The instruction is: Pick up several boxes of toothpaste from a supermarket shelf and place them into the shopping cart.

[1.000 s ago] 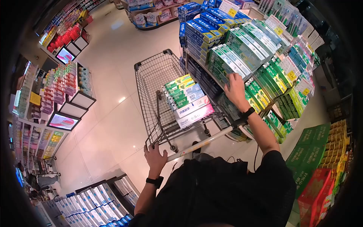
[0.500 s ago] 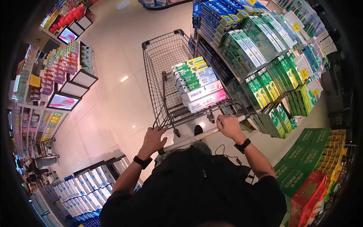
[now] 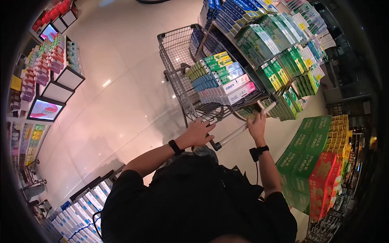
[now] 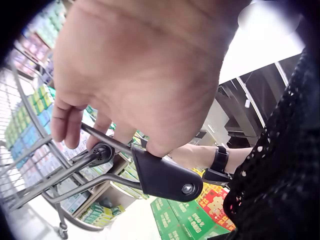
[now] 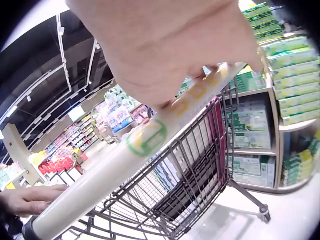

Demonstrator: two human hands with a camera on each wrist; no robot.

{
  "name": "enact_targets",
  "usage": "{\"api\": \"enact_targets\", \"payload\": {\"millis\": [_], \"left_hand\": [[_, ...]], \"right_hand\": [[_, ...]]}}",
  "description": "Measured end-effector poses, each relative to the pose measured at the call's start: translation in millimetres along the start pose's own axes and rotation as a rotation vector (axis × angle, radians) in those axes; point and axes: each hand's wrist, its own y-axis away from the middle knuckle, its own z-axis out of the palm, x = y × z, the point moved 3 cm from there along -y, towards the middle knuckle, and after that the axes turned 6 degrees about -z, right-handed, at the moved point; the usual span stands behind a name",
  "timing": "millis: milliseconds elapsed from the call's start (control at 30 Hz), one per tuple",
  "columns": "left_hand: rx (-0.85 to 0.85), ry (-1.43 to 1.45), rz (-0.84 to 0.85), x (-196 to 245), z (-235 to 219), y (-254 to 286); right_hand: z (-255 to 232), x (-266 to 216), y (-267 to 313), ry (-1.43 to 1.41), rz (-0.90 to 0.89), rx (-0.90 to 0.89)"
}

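Note:
The wire shopping cart (image 3: pixel 172 52) holds several stacked toothpaste boxes (image 3: pixel 237 83), green, blue, white and pink. At the handle's left end, my left hand (image 3: pixel 196 133) rests over the cart frame. The left wrist view shows its fingers (image 4: pixel 67 127) hanging loosely over a thin metal bar beside a black bracket (image 4: pixel 165 175). Towards the other end of the pale handle (image 3: pixel 235 135), my right hand (image 3: pixel 257 126) lies on it, fingers pointing forward. In the right wrist view the palm (image 5: pixel 170 50) touches the handle (image 5: pixel 95 187) from above; the far fingertips are partly hidden.
A toothpaste display (image 3: pixel 259 44) stands close along the cart's right side. Green cartons (image 3: pixel 302 152) and red cartons (image 3: pixel 324 182) are stacked at right. Bottle shelves (image 3: pixel 50 77) stand at left across tiled floor (image 3: pixel 109 105); white-blue boxes (image 3: pixel 81 214) are at lower left.
My right hand has come down from the display boxes to the handle, its fingers looser than half a second ago. The handle now slants up to the right, and the cart sits nearer the display.

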Motion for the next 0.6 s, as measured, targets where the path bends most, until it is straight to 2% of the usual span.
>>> {"api": "enact_targets", "payload": {"millis": [100,133,167,200,233,267,300,367,433,467,500,567,600], "left_hand": [[-0.048,0.109,0.153,-35,-3,-2],[-0.139,0.142,0.2,-41,-13,-1],[-0.148,0.136,0.216,-50,-11,-4],[-0.158,0.4,0.288,-58,1,-9],[-0.19,0.658,0.353,-58,-5,-3],[-0.298,0.849,0.142,-64,-6,8],[-0.33,0.831,0.149,-72,-7,17],[-0.249,1.114,-0.189,-113,-12,30],[-0.151,1.006,-0.234,-179,-43,47],[-0.14,0.984,-0.332,-207,-48,61],[-0.127,0.958,-0.429,-238,-48,80],[-0.037,0.861,-0.505,-312,-18,127],[-0.045,0.845,-0.574,-337,-18,151]], "right_hand": [[15,-27,8,-0.006,0.063,0.021],[13,-32,9,0.014,0.116,-0.024],[10,-34,12,0.034,0.169,-0.069],[4,-30,15,0.035,0.185,-0.06],[3,-27,27,0.097,0.21,-0.08],[2,-21,39,0.158,0.235,-0.101],[-1,-19,46,0.147,0.269,-0.095],[-8,-17,31,0.131,0.264,-0.096],[4,-33,35,0.021,0.333,-0.029],[9,-32,35,0.052,0.305,0.024],[11,-35,35,0.037,0.378,-0.011],[-2,-45,34,0.046,0.453,0.046],[-10,-50,31,0.035,0.482,0.05]]}}
